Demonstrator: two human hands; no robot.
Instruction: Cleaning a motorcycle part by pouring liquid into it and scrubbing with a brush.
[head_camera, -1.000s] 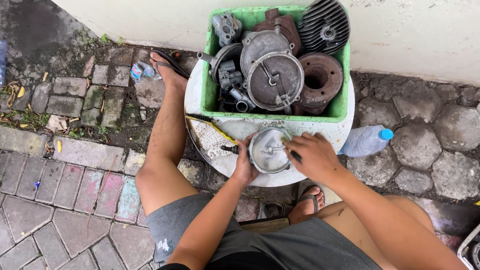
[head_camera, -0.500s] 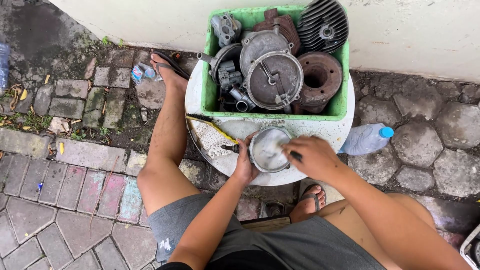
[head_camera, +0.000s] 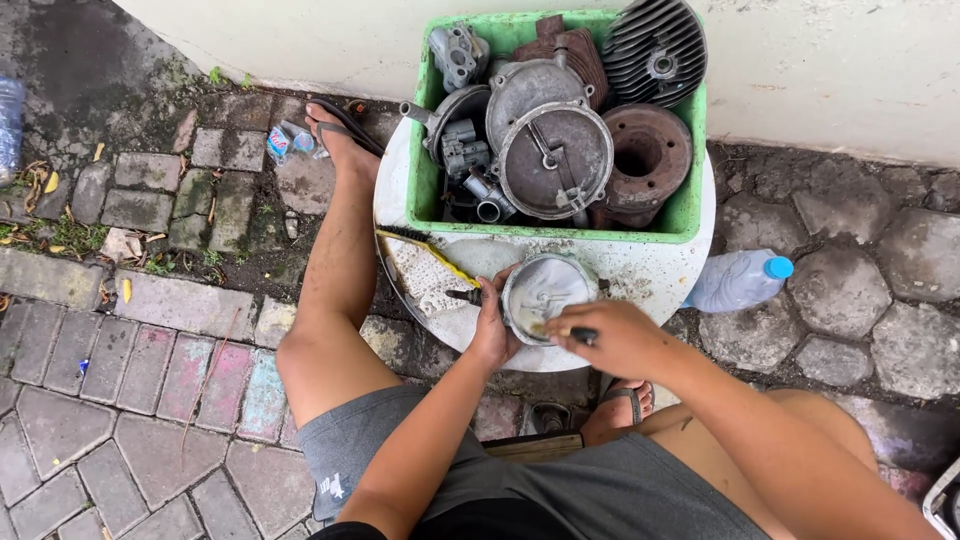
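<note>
On the round white tabletop (head_camera: 650, 275), head view: the person sits on the ground with it between their legs, both hands over the near edge. Left hand (head_camera: 492, 325) is wrapped around the left rim of a round grey metal cover (head_camera: 543, 293), holding it tilted up off the surface, dished side toward the camera, some yellowish grime near the bottom of the dish. Right hand (head_camera: 612, 338) sits just right of and below the cover, fingers closed tight on a small dark tool (head_camera: 583, 336); only a short dark stub shows, can't tell what kind, and its working end is hidden against the cover's lower edge. A dark handle (head_camera: 462, 296) sticks out left of the left hand, lying on the tabletop. Yellow-edged rag or sponge (head_camera: 425, 262) lies on the left part of the tabletop, near the left hand. Behind the cover, a green plastic crate (head_camera: 690, 205) takes up the far half of the tabletop, packed with engine parts: big round grey housing (head_camera: 555, 160) in the middle, rusty brown drum (head_camera: 646, 155) to its right, dark finned cylinder head (head_camera: 655, 45) at the top right corner. Clear plastic bottle with blue cap (head_camera: 738, 280) lies on the paving right of the tabletop. Left foot in a sandal (head_camera: 340, 130) reaches out beside the crate.
</note>
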